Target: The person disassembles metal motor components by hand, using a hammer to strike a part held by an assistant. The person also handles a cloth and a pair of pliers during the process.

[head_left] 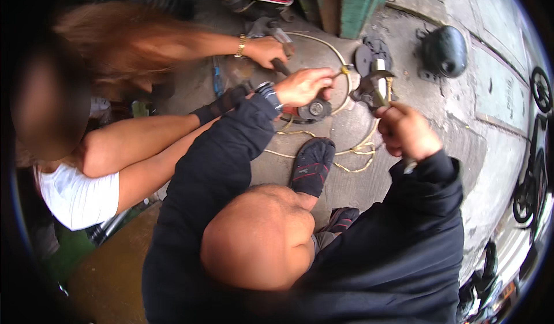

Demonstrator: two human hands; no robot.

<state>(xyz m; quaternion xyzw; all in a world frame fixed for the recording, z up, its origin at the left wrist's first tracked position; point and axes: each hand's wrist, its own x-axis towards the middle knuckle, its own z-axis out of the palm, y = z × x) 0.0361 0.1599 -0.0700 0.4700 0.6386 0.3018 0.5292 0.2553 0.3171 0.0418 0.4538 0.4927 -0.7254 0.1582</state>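
My right hand [408, 130] is closed around the handle of a hammer [381, 87], its metal head beside a dark metal part [363, 90] on the ground. The handle's end shows below my fist. My left hand [303, 87] reaches across from the left, fingers pinched on a thin rod-like tool [340, 72] that points toward the metal part; its kind is unclear. Under my left hand lies an angle grinder [311, 110], orange with a dark round head, partly covered. A pale cord [346, 151] loops around it on the concrete.
At the left a co-worker's hand [268, 51] rests near a dark handle [280, 67]. A blue-handled tool [217, 80] lies near that person's feet. Round dark discs [365, 58], a dark rounded metal tank [444, 51] and a green post [363, 6] stand farther off. Motorcycles [528, 179] line the right.
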